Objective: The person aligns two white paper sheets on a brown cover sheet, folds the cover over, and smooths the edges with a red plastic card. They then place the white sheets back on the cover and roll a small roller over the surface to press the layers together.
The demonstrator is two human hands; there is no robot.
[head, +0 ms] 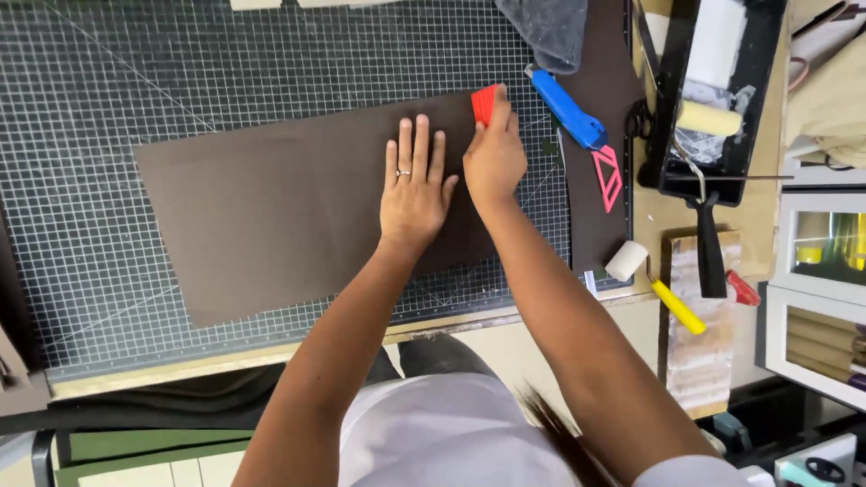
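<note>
- Our left hand lies flat, fingers spread and released, pressing the brown sheet onto the grid mat.
- Our right hand is clenched on a red scraper, its blade touching the sheet's upper right corner.
- The sheet lies slightly askew across the mat's middle; it looks thin, light and limp, likely to crease, so we judge a flat palm holds it better than a pinch.
- The scraper looks stiff, light plastic, best gripped at its back edge.
- A blue knife rests just right.

The red scraper is half hidden by the right hand; the grey cloth is cut off at the top edge.
</note>
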